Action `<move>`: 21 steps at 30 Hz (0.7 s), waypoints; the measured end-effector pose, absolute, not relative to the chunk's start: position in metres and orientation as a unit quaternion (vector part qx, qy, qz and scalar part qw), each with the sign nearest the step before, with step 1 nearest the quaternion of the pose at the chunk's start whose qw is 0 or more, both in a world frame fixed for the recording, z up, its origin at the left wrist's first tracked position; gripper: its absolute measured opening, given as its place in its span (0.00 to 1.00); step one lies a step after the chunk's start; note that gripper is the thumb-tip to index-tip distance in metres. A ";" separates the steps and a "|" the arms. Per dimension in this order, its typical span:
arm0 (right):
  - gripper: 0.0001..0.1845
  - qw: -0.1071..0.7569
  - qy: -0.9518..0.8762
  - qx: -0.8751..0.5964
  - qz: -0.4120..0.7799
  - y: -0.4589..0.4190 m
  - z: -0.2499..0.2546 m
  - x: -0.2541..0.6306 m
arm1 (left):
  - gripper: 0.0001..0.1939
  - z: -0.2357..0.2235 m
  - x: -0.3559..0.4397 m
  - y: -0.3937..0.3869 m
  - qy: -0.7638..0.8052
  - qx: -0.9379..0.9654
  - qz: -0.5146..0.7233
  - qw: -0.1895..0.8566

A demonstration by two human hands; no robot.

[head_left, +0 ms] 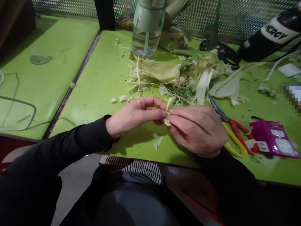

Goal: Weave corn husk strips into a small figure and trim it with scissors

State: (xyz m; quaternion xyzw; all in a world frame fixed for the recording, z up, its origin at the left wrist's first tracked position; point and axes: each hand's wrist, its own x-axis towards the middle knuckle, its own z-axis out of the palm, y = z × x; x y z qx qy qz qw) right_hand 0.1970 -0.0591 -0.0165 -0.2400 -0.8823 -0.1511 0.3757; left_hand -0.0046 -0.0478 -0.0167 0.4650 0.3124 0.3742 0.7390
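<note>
Both hands meet near the table's front edge around a small pale strip of corn husk (170, 103). My left hand (138, 113) pinches it between thumb and forefinger. From the other side, the fingertips of my right hand (198, 127) are closed on the same piece. One end of the strip sticks up above the fingers and a curled bit shows below; the rest is hidden by the fingertips. Just beyond the hands lies a heap of dried corn husks (157, 70) with thin green shreds. Small husk scraps (155, 144) lie on the table below the hands.
Scissors (235, 128) with red and yellow handles lie right of my right hand, beside a purple packet (274, 139). A water bottle (148, 29) stands behind the husks. A black bottle (270, 34) leans at the back right. A seam (72, 83) divides the green table (80, 106).
</note>
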 end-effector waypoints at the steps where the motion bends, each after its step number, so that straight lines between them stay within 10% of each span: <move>1: 0.11 0.380 -0.880 -0.245 -0.144 -0.060 -0.017 0.197 | 0.04 -0.016 -0.005 -0.048 0.311 0.473 0.373 0.735; 21: 0.09 0.474 -0.759 -0.424 0.139 -0.067 -0.032 0.185 | 0.07 -0.016 -0.002 -0.052 0.353 0.658 0.401 0.531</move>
